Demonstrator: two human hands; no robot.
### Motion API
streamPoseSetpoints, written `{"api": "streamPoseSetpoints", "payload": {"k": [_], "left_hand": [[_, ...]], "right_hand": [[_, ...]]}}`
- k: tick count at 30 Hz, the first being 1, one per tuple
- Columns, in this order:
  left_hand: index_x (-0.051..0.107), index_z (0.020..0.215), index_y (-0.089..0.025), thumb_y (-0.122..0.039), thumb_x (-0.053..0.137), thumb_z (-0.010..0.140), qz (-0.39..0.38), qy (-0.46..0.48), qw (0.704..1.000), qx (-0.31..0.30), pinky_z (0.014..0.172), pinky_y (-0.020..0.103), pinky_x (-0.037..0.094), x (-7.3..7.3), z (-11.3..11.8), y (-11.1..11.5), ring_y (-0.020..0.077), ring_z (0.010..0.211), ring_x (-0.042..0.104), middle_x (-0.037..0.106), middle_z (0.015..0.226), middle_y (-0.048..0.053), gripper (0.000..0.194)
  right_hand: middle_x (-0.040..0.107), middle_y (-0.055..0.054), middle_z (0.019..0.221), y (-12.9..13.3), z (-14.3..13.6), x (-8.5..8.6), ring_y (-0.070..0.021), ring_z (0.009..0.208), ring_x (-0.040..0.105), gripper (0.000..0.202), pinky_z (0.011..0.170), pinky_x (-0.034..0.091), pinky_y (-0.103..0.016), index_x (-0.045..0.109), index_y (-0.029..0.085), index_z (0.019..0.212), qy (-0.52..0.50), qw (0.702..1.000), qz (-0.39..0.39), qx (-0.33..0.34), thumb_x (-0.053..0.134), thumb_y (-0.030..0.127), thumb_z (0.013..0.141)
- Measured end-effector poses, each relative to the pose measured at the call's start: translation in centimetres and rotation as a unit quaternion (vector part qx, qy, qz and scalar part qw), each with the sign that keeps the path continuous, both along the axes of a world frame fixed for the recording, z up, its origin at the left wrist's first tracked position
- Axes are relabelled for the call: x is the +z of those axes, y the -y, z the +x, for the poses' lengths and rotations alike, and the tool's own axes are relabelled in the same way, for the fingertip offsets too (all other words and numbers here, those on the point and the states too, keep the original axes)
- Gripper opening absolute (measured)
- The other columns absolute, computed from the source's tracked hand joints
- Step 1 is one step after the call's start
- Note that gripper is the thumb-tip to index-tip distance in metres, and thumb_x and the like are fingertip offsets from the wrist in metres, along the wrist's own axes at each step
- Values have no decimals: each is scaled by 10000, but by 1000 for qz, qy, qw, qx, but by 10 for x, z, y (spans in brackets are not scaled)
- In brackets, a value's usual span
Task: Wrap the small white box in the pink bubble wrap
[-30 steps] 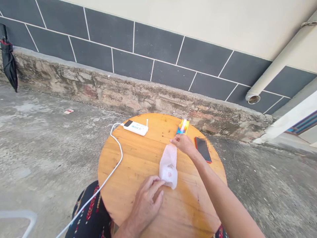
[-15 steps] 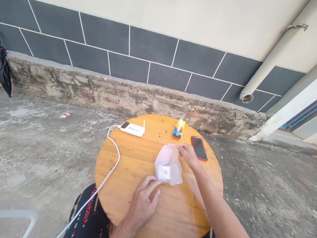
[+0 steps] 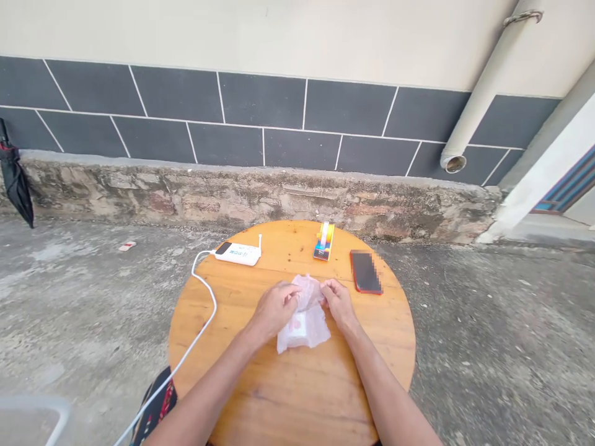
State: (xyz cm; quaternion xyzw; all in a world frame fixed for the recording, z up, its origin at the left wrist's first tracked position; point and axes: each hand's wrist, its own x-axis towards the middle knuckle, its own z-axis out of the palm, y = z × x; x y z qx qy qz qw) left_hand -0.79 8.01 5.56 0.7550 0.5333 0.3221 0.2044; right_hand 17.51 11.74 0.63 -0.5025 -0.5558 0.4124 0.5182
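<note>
A thin, pinkish translucent sheet [image 3: 316,335] lies crumpled on the round wooden table. Under or inside its near part is a small white block [image 3: 297,325] with a faint reddish mark. My left hand [image 3: 279,305] pinches the sheet's far part from the left, fingers closed on it. On the right, my right hand [image 3: 338,301] grips the opposite edge of the same far part between thumb and fingers. The sheet's far part is raised a little between both hands.
A white device [image 3: 239,253] with a white cable is at the table's back left. A yellow-blue tape dispenser [image 3: 324,241] stands at the back, and a red-edged phone [image 3: 365,272] lies right. A black umbrella [image 3: 16,183] leans at the wall.
My left hand has moved from the sheet's near left corner to its far part and closed on it. The sheet's far part is now gathered between both hands. The camera view has shifted.
</note>
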Motion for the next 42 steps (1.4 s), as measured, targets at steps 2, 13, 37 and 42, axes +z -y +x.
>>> {"api": "streamPoseSetpoints", "payload": {"k": [2, 13, 37, 42], "left_hand": [[697, 913, -219, -148, 476, 783, -18, -33, 999, -13, 610, 226, 387, -2, 8, -17, 139, 668, 571, 657, 770, 5, 265], [657, 813, -194, -541, 589, 718, -107, -145, 982, 55, 566, 248, 356, -16, 6, -41, 194, 713, 615, 687, 774, 43, 366], [536, 693, -182, -529, 503, 712, -128, 198, 958, 165, 434, 214, 341, -38, -51, -23, 109, 440, 475, 509, 513, -45, 349], [592, 996, -157, -405, 684, 621, -117, 228, 953, 163, 464, 216, 371, -48, -47, -17, 137, 493, 551, 581, 561, -43, 459]], "right_hand": [[498, 44, 487, 1, 2, -1, -122, 459, 454, 249, 479, 353, -234, 496, 208, 638, -8, 1000, -4, -1, 538, 421, 760], [442, 67, 465, -4, 8, 0, -104, 427, 416, 251, 446, 320, -222, 459, 209, 608, -59, 996, -34, -51, 489, 419, 742], [554, -5, 588, -2, 19, -7, -170, 607, 515, 196, 572, 297, -248, 547, 204, 656, 178, 974, 35, -136, 439, 261, 810], [632, -66, 748, 4, 23, 3, -202, 730, 570, 333, 649, 364, -272, 608, 191, 750, 198, 968, 53, -143, 362, 366, 891]]}}
